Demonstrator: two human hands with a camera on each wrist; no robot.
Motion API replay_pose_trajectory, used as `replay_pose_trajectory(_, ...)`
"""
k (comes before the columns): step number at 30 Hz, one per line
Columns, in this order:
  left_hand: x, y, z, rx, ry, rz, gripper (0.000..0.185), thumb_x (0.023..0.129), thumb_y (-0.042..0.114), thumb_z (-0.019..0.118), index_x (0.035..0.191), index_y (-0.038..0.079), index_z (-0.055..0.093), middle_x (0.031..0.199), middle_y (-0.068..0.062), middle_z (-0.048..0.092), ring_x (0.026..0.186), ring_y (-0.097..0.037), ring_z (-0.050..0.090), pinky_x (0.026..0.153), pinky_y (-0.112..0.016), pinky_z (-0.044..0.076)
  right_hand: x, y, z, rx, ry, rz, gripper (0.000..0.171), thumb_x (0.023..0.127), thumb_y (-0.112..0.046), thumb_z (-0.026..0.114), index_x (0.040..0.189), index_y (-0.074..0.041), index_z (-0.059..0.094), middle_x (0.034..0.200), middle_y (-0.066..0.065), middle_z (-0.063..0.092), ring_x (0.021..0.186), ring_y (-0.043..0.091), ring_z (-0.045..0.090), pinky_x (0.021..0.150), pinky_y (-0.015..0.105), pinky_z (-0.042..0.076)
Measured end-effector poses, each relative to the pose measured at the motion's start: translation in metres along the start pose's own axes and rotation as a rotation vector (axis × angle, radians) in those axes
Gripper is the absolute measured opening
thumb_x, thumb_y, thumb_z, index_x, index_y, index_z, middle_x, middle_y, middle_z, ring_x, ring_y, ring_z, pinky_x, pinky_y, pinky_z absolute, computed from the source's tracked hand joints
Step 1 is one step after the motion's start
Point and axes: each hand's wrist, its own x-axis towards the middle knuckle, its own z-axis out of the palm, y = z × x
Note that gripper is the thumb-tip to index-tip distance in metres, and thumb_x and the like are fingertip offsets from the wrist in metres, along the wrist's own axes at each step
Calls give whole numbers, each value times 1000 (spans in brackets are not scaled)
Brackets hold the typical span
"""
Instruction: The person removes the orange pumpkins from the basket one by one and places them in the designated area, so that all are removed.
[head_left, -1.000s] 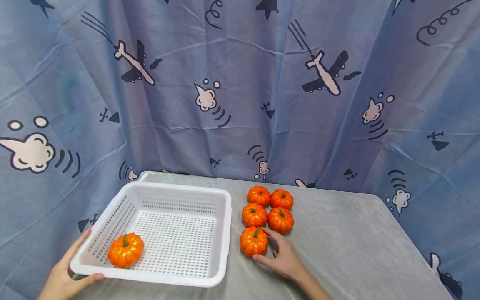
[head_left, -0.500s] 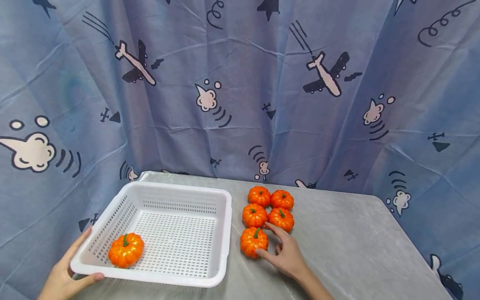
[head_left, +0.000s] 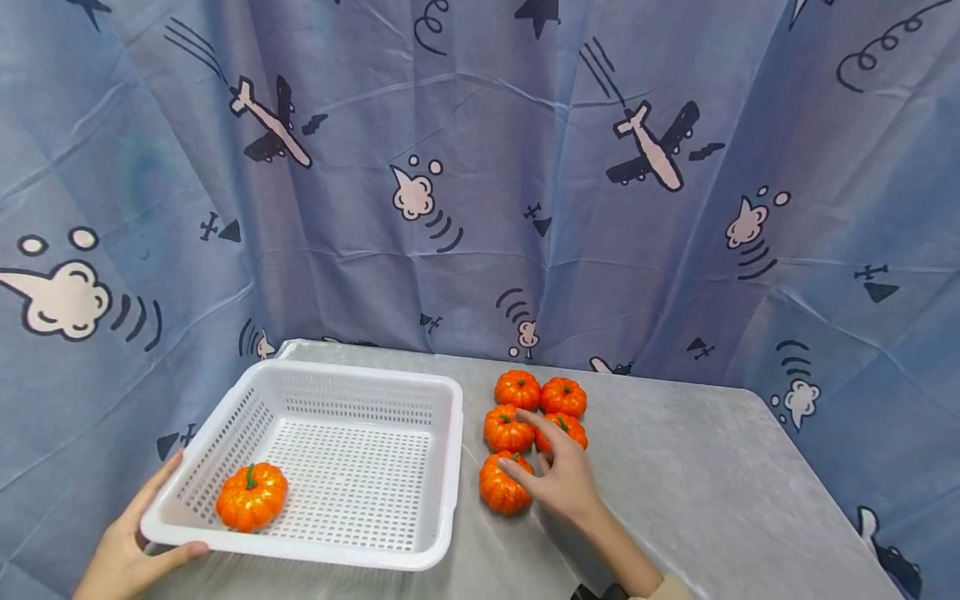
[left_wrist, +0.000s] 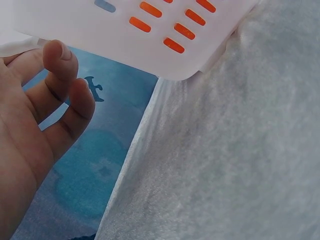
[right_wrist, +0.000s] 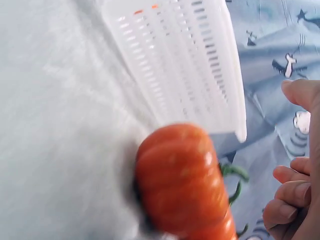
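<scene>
Reaching stage: right hand (head_left: 564, 483), fingers spread, empty, over nearest toy pumpkin (head_left: 501, 492) at 3 o'clock of white basket (head_left: 450, 467); left hand (head_left: 127, 554) gripping basket rim. Next, likely: closing round pumpkin, lifting

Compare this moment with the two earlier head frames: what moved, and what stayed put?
The right hand rose from beside the nearest pumpkin and now reaches over it, fingers spread, with no grip closed yet. The left hand holds the white basket corner as before; the pumpkin in the basket has not moved.
</scene>
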Motion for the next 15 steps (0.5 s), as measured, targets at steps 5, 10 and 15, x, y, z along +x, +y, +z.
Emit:
replay_pose_trajectory(5,-1,0,3,-27,28,56,123,75,-3,92,172,21,19,133,47,30,101,18,47,77,-2,41,18,-20,7,29,-39,-71,66,83,-27,92,142,-18,64,133,7,69,44,-1,28,41,23,35)
replay_pose_trajectory(10,-1,0,3,-31,27,59,123,76,-3,91,172,22,19,135,47,30,103,20,45,78,-2,41,36,-40,16,20,-73,-123,68,82,-28,92,143,-16,64,137,3,69,51,-6,34,46,22,39)
replay_pose_trajectory(15,-1,0,2,-27,19,42,122,78,-2,91,172,23,18,134,47,29,103,20,45,77,-3,42,58,-64,24,11,-108,-191,70,84,-31,90,146,-13,63,138,4,68,61,-5,43,56,22,44)
